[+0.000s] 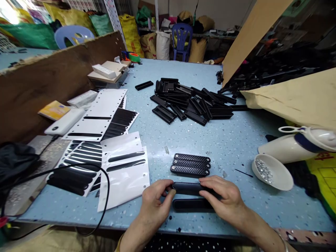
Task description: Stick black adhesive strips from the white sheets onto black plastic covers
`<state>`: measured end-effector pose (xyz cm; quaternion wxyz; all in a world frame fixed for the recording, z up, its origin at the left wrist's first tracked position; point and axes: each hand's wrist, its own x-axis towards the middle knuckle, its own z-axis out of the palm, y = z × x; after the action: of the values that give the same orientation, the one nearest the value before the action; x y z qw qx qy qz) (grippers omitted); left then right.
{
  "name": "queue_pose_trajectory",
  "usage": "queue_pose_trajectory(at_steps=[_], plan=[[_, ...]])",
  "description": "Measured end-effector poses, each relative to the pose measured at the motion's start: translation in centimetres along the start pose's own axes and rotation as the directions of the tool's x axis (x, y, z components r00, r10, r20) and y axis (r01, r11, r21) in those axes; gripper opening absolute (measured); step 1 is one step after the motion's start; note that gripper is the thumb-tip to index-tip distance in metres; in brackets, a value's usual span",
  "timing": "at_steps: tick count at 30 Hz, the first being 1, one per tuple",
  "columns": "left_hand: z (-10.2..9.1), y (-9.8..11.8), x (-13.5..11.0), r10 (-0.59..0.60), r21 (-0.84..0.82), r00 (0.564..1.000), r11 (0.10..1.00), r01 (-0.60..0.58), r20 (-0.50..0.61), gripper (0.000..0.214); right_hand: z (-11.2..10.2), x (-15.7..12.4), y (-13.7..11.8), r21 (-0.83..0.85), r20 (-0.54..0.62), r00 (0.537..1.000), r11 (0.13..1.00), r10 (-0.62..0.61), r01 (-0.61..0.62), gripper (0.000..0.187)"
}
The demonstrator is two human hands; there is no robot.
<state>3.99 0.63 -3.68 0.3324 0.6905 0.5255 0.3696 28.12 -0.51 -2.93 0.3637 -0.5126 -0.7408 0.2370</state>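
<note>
Black strip (187,188), speckled blue table (236,140), maybe silver beads (264,170)

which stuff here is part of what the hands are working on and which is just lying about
In use: left hand and right hand on a black strip; second strip; three textured strips; sticker sheets; black parts pile.

Lying about: bowl, white jug, power bank.

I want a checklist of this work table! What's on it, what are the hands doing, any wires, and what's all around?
Surface: blue speckled table.
Job's things: long black part held in both hands; another black part lying below it; three ribbed strips side by side just beyond.
Clutter: pile of black parts, white sticker sheets, white bowl of small shiny bits, white power bank.
Hands: left hand and right hand grip the part's ends.
Cables: black cable looping over the sheets.
Surroundings: plastic chairs, sacks, cardboard.
</note>
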Motion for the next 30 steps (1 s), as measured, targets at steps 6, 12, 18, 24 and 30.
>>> queue_pose_trajectory(at_steps=[6, 12, 18, 24, 30], plan=[[-0.1, 0.1, 0.04, -0.005, -0.007, 1.0, 1.0, 0.005, 0.004, 0.016, 0.22, 0.17, -0.05, -0.019, 0.001, 1.0, 1.0, -0.006, 0.006, 0.013], [0.01, 0.19, 0.02, 0.0, 0.011, 1.0, 1.0, 0.0, -0.003, 0.015, 0.35, 0.25, -0.15, -0.041, 0.0, 0.999, 0.999, -0.035, 0.035, 0.01], [-0.09, 0.24, 0.11, 0.074, 0.007, 0.997, 0.997, -0.073, -0.038, 0.015, 0.42, 0.42, -0.33, -0.045, -0.049, 0.995, 0.995, -0.087, 0.085, 0.01], [-0.12, 0.27, 0.05, 0.123, 0.029, 0.991, 0.992, -0.122, -0.047, 0.012, 0.69, 0.43, -0.05, -0.036, -0.062, 0.996, 0.997, -0.069, 0.067, 0.008], [-0.11, -0.11, 0.08, 0.19, 0.0, 0.981, 0.982, -0.19, -0.048, 0.02, 0.5, 0.54, -0.08, 0.045, -0.051, 0.999, 0.999, -0.002, 0.004, 0.01]])
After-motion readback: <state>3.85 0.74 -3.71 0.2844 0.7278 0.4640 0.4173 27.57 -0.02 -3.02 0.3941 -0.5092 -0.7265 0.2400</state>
